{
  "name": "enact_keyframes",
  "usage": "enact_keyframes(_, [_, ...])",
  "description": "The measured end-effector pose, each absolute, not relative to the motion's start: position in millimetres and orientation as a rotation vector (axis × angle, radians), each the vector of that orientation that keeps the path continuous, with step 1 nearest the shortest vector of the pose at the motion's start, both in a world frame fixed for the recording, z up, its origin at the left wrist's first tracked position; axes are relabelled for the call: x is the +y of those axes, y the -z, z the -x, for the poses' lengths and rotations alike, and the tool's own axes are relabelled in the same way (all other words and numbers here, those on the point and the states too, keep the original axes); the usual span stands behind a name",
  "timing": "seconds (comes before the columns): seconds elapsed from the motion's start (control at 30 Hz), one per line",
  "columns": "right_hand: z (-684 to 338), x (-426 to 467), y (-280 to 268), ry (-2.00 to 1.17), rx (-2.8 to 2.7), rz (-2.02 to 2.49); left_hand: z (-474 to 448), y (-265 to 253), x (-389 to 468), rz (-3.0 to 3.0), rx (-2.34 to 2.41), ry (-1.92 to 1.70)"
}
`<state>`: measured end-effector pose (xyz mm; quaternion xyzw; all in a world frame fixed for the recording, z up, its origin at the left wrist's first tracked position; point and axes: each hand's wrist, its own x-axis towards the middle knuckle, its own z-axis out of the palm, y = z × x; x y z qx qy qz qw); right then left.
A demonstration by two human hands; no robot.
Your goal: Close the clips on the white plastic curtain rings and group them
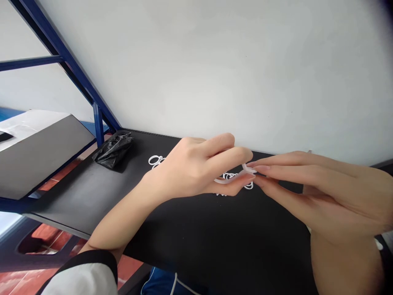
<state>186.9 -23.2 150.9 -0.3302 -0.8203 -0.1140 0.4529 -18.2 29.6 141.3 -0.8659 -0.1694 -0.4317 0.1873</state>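
Observation:
Above the black table, my left hand (199, 168) is closed around a thin white plastic ring (235, 179), its thumb and fingers gripping the band. From the other side my right hand (316, 184) pinches the ring's narrow end between thumb and fingertips, so both hands meet there. The fingers cover much of the ring. Behind and below my hands, more white rings (248, 186) lie in a loose pile, mostly hidden by my left hand. A few similar white rings (154, 159) show to the left of my left wrist.
A crumpled black plastic bag (114, 149) lies on the back left of the black table (190, 233). A pale wall (215, 69) rises behind it. Blue metal framing (76, 78) stands at the left, beside a grey-and-white box-like surface (46, 151). Red floor tiles show below.

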Motion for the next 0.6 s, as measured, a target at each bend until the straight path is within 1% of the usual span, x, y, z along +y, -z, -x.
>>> enact_keyframes(0.1, [-186.5, -23.1, -151.3, 0.349, -2.016, 0.779, 18.7, -141.2, 28.4, 2.452, -0.528, 1.15])
enact_keyframes(0.2, [-184.6, -23.9, -153.8, 0.341, -2.011, 0.795, 18.8, -140.9, 27.9, 2.449, -0.547, 1.131])
enact_keyframes(0.6, [-184.5, -27.6, -152.3, 0.204, -1.982, 0.84, 17.3, -139.8, 27.3, 2.46, -0.501, 1.275])
